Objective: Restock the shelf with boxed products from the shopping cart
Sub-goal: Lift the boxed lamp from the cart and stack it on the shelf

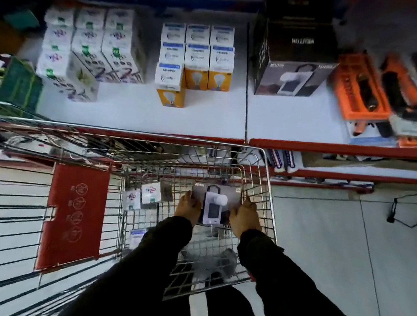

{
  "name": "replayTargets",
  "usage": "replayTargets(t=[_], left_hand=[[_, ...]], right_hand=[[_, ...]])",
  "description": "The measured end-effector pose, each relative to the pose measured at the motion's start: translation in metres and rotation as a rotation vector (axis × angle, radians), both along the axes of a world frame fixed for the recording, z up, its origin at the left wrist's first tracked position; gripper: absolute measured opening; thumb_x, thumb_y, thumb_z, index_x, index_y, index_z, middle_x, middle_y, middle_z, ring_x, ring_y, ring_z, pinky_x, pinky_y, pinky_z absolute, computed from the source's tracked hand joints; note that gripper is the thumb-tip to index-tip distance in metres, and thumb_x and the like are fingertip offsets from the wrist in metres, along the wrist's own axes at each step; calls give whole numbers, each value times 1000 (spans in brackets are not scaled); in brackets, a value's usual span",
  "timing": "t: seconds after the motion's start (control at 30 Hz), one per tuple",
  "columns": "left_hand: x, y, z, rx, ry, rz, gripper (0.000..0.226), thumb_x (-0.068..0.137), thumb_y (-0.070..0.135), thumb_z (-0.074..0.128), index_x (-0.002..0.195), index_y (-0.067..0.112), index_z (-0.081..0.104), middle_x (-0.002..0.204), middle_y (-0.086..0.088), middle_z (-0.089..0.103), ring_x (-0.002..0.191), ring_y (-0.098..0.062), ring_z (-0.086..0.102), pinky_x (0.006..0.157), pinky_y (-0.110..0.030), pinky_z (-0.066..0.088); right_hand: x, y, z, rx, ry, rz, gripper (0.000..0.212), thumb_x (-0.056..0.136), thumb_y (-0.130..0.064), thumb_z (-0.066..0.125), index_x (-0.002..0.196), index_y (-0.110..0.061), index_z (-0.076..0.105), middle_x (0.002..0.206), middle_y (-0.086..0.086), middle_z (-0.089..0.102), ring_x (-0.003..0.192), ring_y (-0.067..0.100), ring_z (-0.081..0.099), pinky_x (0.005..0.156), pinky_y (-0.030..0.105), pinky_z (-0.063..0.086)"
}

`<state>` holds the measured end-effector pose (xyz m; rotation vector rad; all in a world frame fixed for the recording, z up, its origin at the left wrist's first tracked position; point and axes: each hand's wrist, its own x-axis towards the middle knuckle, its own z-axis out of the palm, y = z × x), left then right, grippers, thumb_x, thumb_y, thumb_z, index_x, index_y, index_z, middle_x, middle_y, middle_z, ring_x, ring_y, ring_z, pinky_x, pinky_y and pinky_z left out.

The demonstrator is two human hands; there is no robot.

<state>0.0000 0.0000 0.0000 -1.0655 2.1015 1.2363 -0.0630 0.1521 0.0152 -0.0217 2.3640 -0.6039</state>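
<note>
Left hand (188, 207): inside the shopping cart (265, 162), fingers wrapped on the left edge of the dark lantern box (215, 203). Closed on it.

Right hand (245, 216): mirrored on the right edge of the same box, fingers curled over the edge. Both sleeves black, reaching down into the basket.

Dark lantern box: held between the two hands, picture face up, low in the cart basket toward its far end. Whether it is resting on the wire floor or just clear of it cannot be told.

Small white boxes (143, 195): two, at 9 o'clock of the held box, lying in the basket. One more pale box (137, 237) at 7 o'clock.

Red seat flap (75, 216): further toward 9 o'clock, folded flat.

Shelf (131, 110): at 12 o'clock beyond the cart rim. Matching lantern boxes (293, 64) at 1 o'clock, bare white shelf in front of them. Bulb boxes (195, 61) at 12 o'clock; white patterned boxes (86, 43) at 11 o'clock; orange packs (364, 88) at 2 o'clock.

Step in hand, judged: pick-up of one box from the cart. Next move calls for lifting it clear of the wire rim and carrying it toward 1 o'clock, setting it in front of its matching stock.
</note>
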Motion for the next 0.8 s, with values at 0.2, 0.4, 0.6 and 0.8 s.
replayTargets(t=[0.2,0.4,0.6,0.8], left_hand=[[-2,1,-25,-102,-50,32,35,102,7,42,133,-7,48,108,-17,64,86,-13,63,62,-14,42],[13,4,2,-94,33,224,27,98,14,49,115,-5,58,113,-28,68,101,-41,65,77,-39,47],[37,4,50,-118,176,365,34,97,31,52,124,11,51,120,-17,68,105,-35,65,82,-33,47],[53,4,106,-136,390,403,32,95,37,55,120,17,53,117,-11,69,104,-29,66,83,-33,49]], right_hand=[[-5,1,-23,-80,-101,-120,27,95,-5,48,120,-1,57,123,20,63,104,32,61,81,22,44],[3,5,8,-134,-68,-181,26,99,-12,47,124,-6,50,126,15,57,112,30,59,94,32,47],[10,9,63,-251,-35,-145,23,100,-12,47,122,-8,49,126,12,56,105,24,56,86,26,41],[14,20,118,-332,166,-52,36,100,-17,49,135,-14,44,102,-5,55,98,18,61,81,24,42]])
